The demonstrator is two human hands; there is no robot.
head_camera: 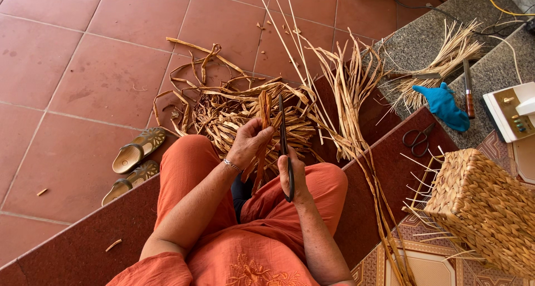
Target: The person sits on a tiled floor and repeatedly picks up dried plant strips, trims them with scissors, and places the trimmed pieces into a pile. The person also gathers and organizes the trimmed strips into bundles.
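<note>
Two hands are at work: my left hand (249, 143) grips one bundle of dried fibre strips (264, 119) and my right hand (294, 177) holds one pair of long dark shears (285, 147). Around me I count two sandals (135, 150), one woven basket (486, 208), one blue glove (444, 106), one knife (468, 88) and one second, smaller pair of scissors (418, 139). One heap of cut strips (223, 110) lies on the tiled floor (72, 69).

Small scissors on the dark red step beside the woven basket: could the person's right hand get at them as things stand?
Probably not right away. The right hand is closed on long dark shears, so it is occupied. The small scissors lie uncovered past the right knee, beside the woven basket, with loose straw strands between.
</note>
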